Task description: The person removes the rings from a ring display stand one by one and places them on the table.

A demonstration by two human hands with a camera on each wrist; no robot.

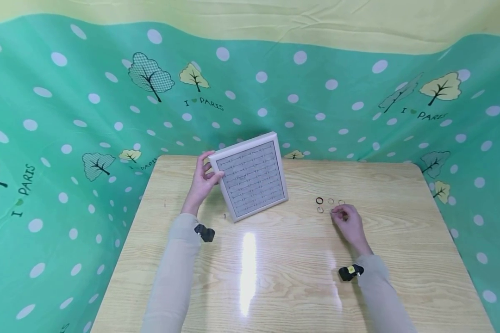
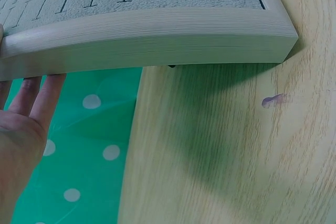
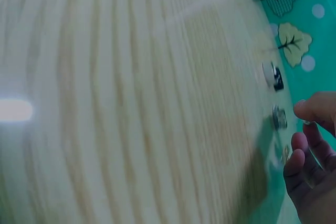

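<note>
My left hand (image 1: 203,181) grips the upper left corner of a white-framed ring display tray (image 1: 252,178), thumb on the front and fingers behind. The tray leans at a tilt, its grey padded face with rows of slots turned toward me; a small ring (image 1: 241,177) shows in one slot. At the right, my right hand (image 1: 351,224) pinches a small shiny ring (image 3: 306,123) between thumb and fingertip, low over the table. Beside it lie a black ring (image 1: 319,200), a silver ring (image 1: 320,210) and two thin rings, one of them a pale ring (image 1: 331,201).
The wooden table (image 1: 275,277) reaches back to a green dotted cloth (image 1: 241,92) hanging behind it and at both sides. A small purplish mark (image 2: 273,100) shows on the wood near the tray's lower left corner.
</note>
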